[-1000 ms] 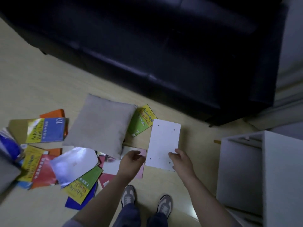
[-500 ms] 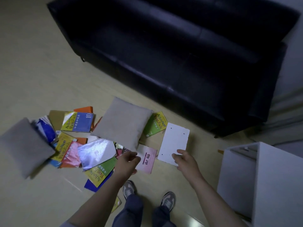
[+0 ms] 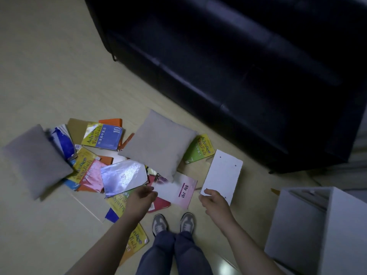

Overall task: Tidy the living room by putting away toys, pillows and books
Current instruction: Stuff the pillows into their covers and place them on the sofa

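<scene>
Several books (image 3: 103, 136) lie scattered on the pale floor, among them a pink one (image 3: 179, 190) and a green one (image 3: 199, 149). A beige pillow (image 3: 158, 144) rests on the pile, and a second grey pillow (image 3: 33, 160) lies at the left. A white board (image 3: 222, 175) with small holes lies flat to the right of the books. My left hand (image 3: 142, 195) hangs above the pile, fingers relaxed, holding nothing. My right hand (image 3: 214, 201) hovers over the board's near corner with loosely curled fingers and nothing in it.
A black sofa (image 3: 238, 66) fills the far side. A white cabinet (image 3: 321, 231) stands at the lower right. My two shoes (image 3: 172, 225) are planted just before the books. Bare floor (image 3: 49, 66) stretches to the left.
The view has pulled up and back, so the left pillow and more of the sofa now show. Both hands have drifted apart and sit higher above the floor. Nothing was picked up.
</scene>
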